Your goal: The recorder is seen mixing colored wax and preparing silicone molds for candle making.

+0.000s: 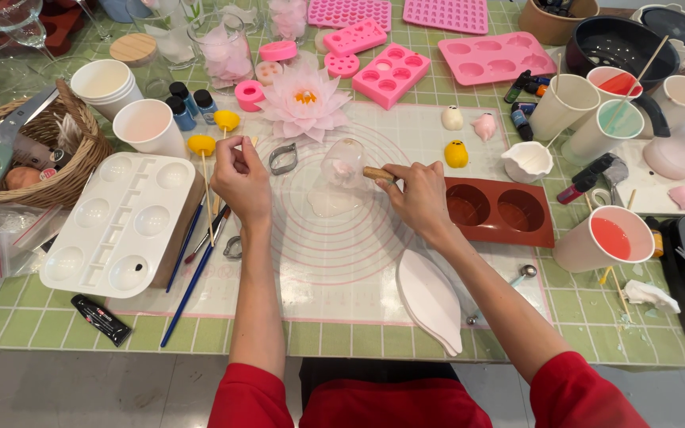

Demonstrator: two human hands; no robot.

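We are working at a crowded craft table (438, 329), both hands over a pink-ringed silicone mat (334, 261). Our right hand (420, 196) is closing thumb and fingers on a short wooden-handled tool (377, 173), its tip hidden inside a clear glass cup (342, 164) that is lying tilted on the mat, mouth toward the hand. Something pale pink is sitting inside the cup; we cannot tell what. Our left hand (240, 176) is hovering just left of the cup, thumb and forefinger pinched together on something too small to identify, apart from the glass.

Around us: a white paint palette (120, 226) to the left with brushes (192, 277) beside it, a metal cutter (283, 158) near the left hand, a pink lotus flower (304, 101) behind the cup, a brown two-cavity mould (497, 210) touching the right wrist side, a white leaf-shaped dish (431, 299) below the forearm.

Step in hand, as we are judging it: working the piece inside the cup with the tool. The next move looks to be calling for a steady cup, since it is lying loose on its side and could roll, so the free left hand would need to brace it.
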